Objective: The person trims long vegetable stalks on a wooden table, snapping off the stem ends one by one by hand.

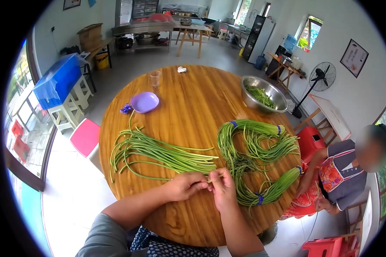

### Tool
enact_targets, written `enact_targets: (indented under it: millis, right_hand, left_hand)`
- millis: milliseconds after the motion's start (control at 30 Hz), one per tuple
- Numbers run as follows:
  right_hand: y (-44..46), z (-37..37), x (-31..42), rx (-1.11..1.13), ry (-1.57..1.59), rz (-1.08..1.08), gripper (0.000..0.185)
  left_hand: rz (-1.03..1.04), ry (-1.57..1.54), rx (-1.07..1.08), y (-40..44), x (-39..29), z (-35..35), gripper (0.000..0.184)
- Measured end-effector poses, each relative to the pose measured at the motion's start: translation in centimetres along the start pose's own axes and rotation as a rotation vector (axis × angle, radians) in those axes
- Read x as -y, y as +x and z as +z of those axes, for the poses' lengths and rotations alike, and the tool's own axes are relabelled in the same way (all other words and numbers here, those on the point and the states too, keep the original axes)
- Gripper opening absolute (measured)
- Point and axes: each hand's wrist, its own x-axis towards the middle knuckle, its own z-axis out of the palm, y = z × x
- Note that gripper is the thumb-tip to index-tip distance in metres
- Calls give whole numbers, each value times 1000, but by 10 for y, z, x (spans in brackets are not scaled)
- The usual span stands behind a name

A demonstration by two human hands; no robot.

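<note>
A loose pile of long green garlic scapes [167,152] is spread on the round wooden table [188,111], its cut ends towards the right. Just below those ends, my left hand [186,186] is closed, thumb and fingers pinching a garlic scape [209,181]. Close beside it, my right hand [223,188] pinches the same stem; only a short piece shows between the fingers. To the right lie tied bundles of garlic scapes [255,126], their loose tails curling inward. A second bundle [272,190] with blue ties is nearer to my right hand.
At the far right of the table stands a steel bowl [266,88] with cut green pieces. A purple dish [145,103], blue ties [125,109], a clear cup [155,78] and crumpled tissue [182,69] lie at the far left. Another person [343,171] sits at the right.
</note>
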Motion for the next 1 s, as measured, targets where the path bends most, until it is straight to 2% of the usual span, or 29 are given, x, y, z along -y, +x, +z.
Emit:
enact_targets:
  millis: [100,167,233,267,367,433,500,567,667,733,800,867,900,933,1000]
  right_hand:
    - [1,-3,-1,-45,-32,44,13]
    - [-1,2,3,-4,-23,69,16]
    - [-3,6,3,11,-133,76,18]
    - [-3,7,3,29,-224,61,19]
    - [-4,6,-3,92,-170,83,20]
    - [-1,2,-8,130,-159,89,20]
    - [0,-5,-10,159,-150,92,19]
    - [1,-8,-10,169,-265,145,17]
    - [1,-4,-10,145,-214,123,15]
    - [2,1,-5,146,-99,82,13]
    - [0,2,-2,153,16,50,11]
    - [0,-2,-3,121,-97,-8,5]
    - [1,-6,-6,72,-233,-30,10]
    - [2,-3,-9,-14,-280,-56,15]
    - [3,-7,-10,0,-276,-28,17]
  left_hand:
    - [-82,69,-26,-2,-8,-2,13]
    - [-60,-44,-58,-4,4,0,13]
    - [-106,-352,-43,-2,5,-3,14]
    - [-105,-362,-59,-3,6,-2,14]
    - [-227,-314,-221,-2,6,-7,20]
    - [-238,-378,-247,-1,12,-8,22]
    - [-293,-582,-297,1,14,-11,23]
    - [-297,-673,-328,2,12,-14,19]
    - [-248,-699,-356,2,14,-15,19]
    - [-246,-376,-268,-1,13,-11,20]
    - [-171,-301,-199,-1,6,-9,16]
    - [-88,-72,-103,-4,9,-4,12]
    - [-60,18,-114,-4,6,-2,12]
    - [-76,69,-120,-5,7,0,14]
    - [-56,60,-170,-4,13,3,16]
